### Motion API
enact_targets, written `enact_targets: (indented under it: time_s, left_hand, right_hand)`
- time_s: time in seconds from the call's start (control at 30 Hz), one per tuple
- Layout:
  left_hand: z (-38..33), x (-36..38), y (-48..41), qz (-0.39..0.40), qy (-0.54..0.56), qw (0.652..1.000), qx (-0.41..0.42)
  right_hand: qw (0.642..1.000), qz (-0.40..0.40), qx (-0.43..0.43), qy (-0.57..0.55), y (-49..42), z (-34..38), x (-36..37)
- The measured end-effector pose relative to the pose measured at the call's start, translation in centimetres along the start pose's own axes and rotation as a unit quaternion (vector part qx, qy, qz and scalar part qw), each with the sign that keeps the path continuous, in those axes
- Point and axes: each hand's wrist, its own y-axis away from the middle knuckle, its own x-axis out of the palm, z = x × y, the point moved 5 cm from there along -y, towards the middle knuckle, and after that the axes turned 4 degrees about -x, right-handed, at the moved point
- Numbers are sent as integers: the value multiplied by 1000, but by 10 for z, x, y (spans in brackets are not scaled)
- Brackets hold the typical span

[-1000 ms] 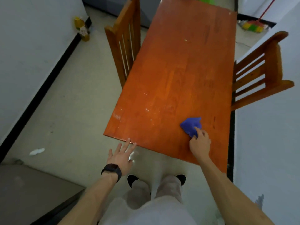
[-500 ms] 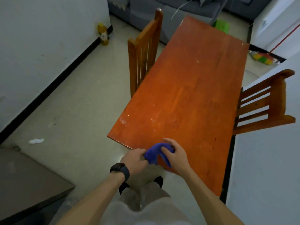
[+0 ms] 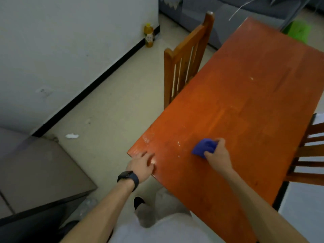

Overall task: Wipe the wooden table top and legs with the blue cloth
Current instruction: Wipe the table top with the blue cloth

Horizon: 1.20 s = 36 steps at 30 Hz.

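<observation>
The fingers [image 3: 221, 141] of the right hand [image 3: 219, 156] are curled round a bunched blue cloth [image 3: 203, 147], with the thumb on its near side, and press it onto the top of the wooden desk [image 3: 245, 102]. The cloth sticks out to the left of those fingers and lies on the near part of the desk top, a little in from the near edge. Small white specks [image 3: 178, 142] dot the wood just left of the cloth.

Farther left, the left hand [image 3: 141, 166] rests on the desk's near left corner. Its fingers lie loosely on the wood and hold nothing, and the hand is too blurred for finer detail. A dark watch [image 3: 128, 178] sits on that wrist.

Beyond the left hand a wooden chair [image 3: 185, 57] stands against the desk's left side. A second chair [image 3: 312, 155] stands to the right of the right hand.

On the floor [image 3: 114, 102], well to the left of the left hand, lies a white scrap [image 3: 71, 136]. Far beyond it a yellow bottle [image 3: 149, 35] stands by the wall. Past the desk's far end are a grey sofa [image 3: 228, 23] and a green object [image 3: 298, 30].
</observation>
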Motion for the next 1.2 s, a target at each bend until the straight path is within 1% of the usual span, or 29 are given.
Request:
enact_targets:
  time_s: [0.07,0.1,0.13,0.17,0.23,0.27,0.3,0.33,0.4,0.43,0.47,0.53,0.57,0.6,0.63,0.67,0.7,0.73,0.77,0.83,0.87,0.9,0.97,1.03,1.07,1.1,1.17,1.2]
  left_hand:
    - [16,-17,-9,-42,-49,997,-43]
    - [23,-20,-11,-46,-76,994,-56]
    - [30,-21,-13,-42,-100,992,-61]
    - [34,-20,-15,-30,-115,991,-65]
    - [38,-12,-17,11,-131,989,-74]
    - [37,-7,-17,25,-136,987,-80]
    - [36,-3,-18,33,-139,986,-86]
    - [34,0,-19,38,-137,985,-93]
    - [33,1,-22,45,-125,985,-109]
    - [33,2,-22,52,-125,984,-113]
    - [35,1,-22,58,-129,983,-115]
    - [39,0,-20,64,-138,982,-114]
    - [39,0,-19,67,-138,982,-112]
    - [39,-1,-18,67,-136,982,-109]
    - [38,-3,-17,68,-134,983,-107]
    - [37,-4,-17,70,-134,983,-104]
    - [37,-6,-17,75,-132,983,-102]
    - [37,-6,-17,79,-131,983,-100]
    - [36,-6,-16,83,-132,983,-98]
    - [36,-4,-14,82,-137,983,-95]
    - [36,-4,-13,78,-139,983,-92]
    - [36,-5,-13,73,-142,983,-89]
    - [37,-6,-13,62,-155,983,-80]
    - [41,-5,-16,52,-162,983,-70]
    - [43,-4,-17,48,-165,983,-62]
    - [46,-2,-16,43,-168,983,-54]
    - [52,0,-14,40,-172,984,-34]
    - [56,1,-11,43,-176,983,-22]
  right_hand:
    - [995,-87,-16,45,-47,-3,-38]
    - [991,-118,-23,62,-67,-7,-49]
    - [988,-132,-27,74,-82,-12,-53]
    - [988,-127,-31,83,-96,-15,-48]
    - [989,-78,-43,119,-108,-17,-24]
    - [985,-67,-45,150,-108,-19,-6]
    - [978,-78,-47,187,-104,-19,8]
    - [970,-106,-58,213,-97,-15,19]
    - [959,-141,-89,227,-78,-4,40]
    - [957,-137,-121,227,-61,4,53]
    - [953,-115,-172,221,-38,12,71]
    - [927,-56,-311,204,19,33,107]
    - [913,-13,-359,195,40,41,121]
    - [913,61,-368,163,51,44,132]
    - [923,138,-340,113,53,45,137]
    - [931,193,-303,61,46,43,134]
    - [940,201,-274,10,30,40,124]
    - [954,161,-253,-24,9,37,109]
    - [968,105,-226,-39,-16,36,89]
    - [986,-20,-168,-11,-70,29,43]
    - [988,-72,-134,12,-96,23,24]
    - [988,-114,-105,29,-117,19,10]
    - [987,-144,-63,42,-138,13,8]
    - [988,-129,-61,54,-125,22,39]
    - [988,-110,-90,65,-103,30,61]
    - [985,-80,-137,72,-74,38,86]
    - [968,36,-232,87,-5,53,135]
    - [959,99,-253,85,25,57,151]
